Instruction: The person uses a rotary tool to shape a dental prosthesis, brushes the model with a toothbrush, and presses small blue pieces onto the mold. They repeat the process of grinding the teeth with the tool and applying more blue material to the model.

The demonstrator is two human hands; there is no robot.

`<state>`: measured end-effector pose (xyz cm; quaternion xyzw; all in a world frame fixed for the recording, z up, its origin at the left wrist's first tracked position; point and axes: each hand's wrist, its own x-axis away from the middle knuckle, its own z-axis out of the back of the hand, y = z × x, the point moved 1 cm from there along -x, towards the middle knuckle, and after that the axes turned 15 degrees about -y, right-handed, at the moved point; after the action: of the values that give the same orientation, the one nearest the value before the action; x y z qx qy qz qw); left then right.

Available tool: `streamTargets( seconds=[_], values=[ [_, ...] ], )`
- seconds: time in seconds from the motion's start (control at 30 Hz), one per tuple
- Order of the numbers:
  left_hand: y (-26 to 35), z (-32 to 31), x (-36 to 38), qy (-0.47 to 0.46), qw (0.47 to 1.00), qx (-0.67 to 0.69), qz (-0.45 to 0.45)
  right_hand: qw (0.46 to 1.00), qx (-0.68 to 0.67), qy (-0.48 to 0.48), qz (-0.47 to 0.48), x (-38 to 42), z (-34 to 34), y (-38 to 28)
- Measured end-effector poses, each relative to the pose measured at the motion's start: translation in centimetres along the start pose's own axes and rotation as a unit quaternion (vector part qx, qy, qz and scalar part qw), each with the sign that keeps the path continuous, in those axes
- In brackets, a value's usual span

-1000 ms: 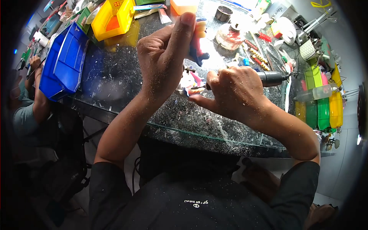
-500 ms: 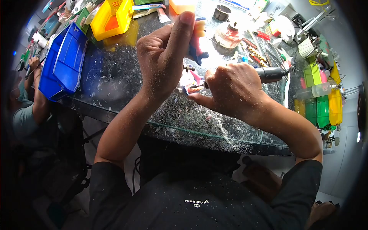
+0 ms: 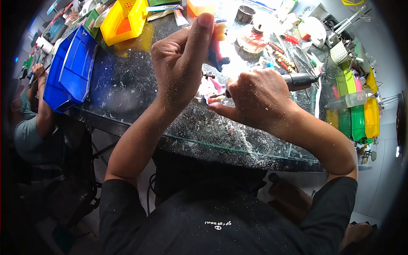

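Left hand [image 3: 176,63] raised over the bench [image 3: 114,91], fingers curled round a toothed model, thumb up along its side; finger contact at the back is hidden. Model's upper part [image 3: 219,44] — blue, pink, pale teeth — shows just beyond the thumb; its lower part [image 3: 216,91] sits below, by the wrist, with a small metal fitting [image 3: 208,75] between the two. Right hand [image 3: 259,93] is wrapped firmly round a dark handpiece [image 3: 297,80], body sticking out past the knuckles, thin tip at the lower part's teeth; exact contact can't be told. White dust [image 3: 238,138] on the bench below, specks on both forearms. Blue bin [image 3: 70,70] and yellow bin [image 3: 125,21] to the left; glass jar [image 3: 250,40] beyond the right hand — another person [image 3: 34,123] at far left.
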<state>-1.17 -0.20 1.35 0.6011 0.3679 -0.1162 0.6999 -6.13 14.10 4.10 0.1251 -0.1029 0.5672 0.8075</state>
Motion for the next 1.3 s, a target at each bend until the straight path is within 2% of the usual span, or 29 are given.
streamTargets(
  seconds=[0.2,1.3],
  values=[
    [-0.16,0.08,0.02,0.002,1.0,-0.003,0.002,1.0,-0.001,0.031,-0.004,-0.21,-0.46,0.12],
    [-0.13,0.3,0.14,-0.006,1.0,-0.021,0.003,1.0,-0.011,0.019,0.006,-0.42,-0.7,0.52]
  ],
)
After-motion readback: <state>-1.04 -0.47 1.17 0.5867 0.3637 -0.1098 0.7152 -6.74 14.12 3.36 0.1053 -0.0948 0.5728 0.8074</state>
